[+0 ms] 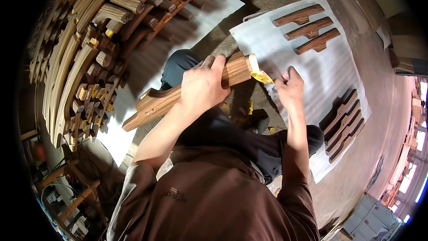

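Observation:
My left hand (203, 82) is closed round a shaped brown wooden piece (236, 70), which lies slantwise above my lap with its stepped end toward the lower left. At its upper right end sticks out a pale tenon (253, 64). A strip of crinkled yellow tape (262, 77) stretches from this tenon to my right hand (290, 89), whose fingers are pinched on the strip's other end.
To the left rises a big stack of wooden parts (84, 62), some with yellow-wrapped ends. On the right, a white sheet (312, 80) bears several shaped wooden pieces (310, 26) in two groups. Yellow scraps (250, 106) lie on the floor between my legs. Grey cabinets (370, 216) stand at the lower right.

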Demonstrator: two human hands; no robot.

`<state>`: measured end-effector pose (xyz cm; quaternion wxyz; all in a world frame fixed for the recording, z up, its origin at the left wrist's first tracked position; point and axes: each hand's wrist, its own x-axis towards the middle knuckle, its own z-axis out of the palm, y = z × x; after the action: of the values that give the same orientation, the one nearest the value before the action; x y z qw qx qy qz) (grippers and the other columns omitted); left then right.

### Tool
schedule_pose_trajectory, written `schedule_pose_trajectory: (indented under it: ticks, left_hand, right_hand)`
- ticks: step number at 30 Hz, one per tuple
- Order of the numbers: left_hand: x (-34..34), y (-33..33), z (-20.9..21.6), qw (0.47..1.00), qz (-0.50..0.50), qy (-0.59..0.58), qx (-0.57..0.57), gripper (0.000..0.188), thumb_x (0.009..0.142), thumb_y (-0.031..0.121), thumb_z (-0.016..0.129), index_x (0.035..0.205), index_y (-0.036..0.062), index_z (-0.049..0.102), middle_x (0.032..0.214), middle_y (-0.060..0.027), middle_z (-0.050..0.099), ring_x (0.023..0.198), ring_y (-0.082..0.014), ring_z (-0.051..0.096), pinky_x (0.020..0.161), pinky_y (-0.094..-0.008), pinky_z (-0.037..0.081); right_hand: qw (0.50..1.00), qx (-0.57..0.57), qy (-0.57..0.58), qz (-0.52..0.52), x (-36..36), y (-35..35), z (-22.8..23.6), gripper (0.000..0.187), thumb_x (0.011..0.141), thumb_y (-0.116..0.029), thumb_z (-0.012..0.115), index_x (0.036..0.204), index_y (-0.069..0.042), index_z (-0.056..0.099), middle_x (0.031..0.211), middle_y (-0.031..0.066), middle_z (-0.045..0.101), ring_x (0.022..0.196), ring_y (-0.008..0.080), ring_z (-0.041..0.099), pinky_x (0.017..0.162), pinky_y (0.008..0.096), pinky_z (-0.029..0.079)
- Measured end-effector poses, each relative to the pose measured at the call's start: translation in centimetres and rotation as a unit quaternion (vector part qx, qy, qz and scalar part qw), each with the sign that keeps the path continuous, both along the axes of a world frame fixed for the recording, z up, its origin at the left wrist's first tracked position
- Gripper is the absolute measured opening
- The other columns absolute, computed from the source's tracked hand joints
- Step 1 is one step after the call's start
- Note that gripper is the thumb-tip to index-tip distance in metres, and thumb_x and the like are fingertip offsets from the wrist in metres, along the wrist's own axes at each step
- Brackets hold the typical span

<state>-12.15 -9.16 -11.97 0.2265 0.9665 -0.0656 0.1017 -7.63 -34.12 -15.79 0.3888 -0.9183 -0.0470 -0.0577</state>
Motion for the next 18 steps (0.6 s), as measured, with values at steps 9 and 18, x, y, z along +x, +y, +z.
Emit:
schedule_pose_trajectory:
  ticks: [9, 18]
  left_hand:
    - [2.8, 4.4, -0.7, 0.992, 0.107, 0.056, 0.030, 0.058, 0.061, 0.021, 0.078, 0.107, 0.0010, 0.049, 0.089, -0.0208, 0.067, 0.077, -0.0359, 0.068, 0.066, -0.0444, 0.055]
    - [8.9, 10.6, 7.7, 0.989, 0.083, -0.090, -0.080, 0.081, 0.061, 0.046, 0.089, 0.110, -0.0077, 0.053, 0.094, -0.0241, 0.069, 0.086, -0.0337, 0.070, 0.077, -0.0408, 0.056]
  right_hand:
    - [0.971, 0.195, -0.036, -0.130, -3.6, -4.4, 5.4, 0.010, 0.091, -0.005, 0.059, 0.081, -0.003, 0.059, 0.069, 0.0007, 0.058, 0.061, 0.0066, 0.051, 0.057, 0.0244, 0.043]
    - [0.914, -0.331, 0.227, 0.053, -1.7, -0.2, -9.9, 0.024, 0.086, -0.023, 0.060, 0.104, -0.014, 0.074, 0.098, 0.0179, 0.070, 0.094, 0.0391, 0.066, 0.084, 0.0465, 0.052]
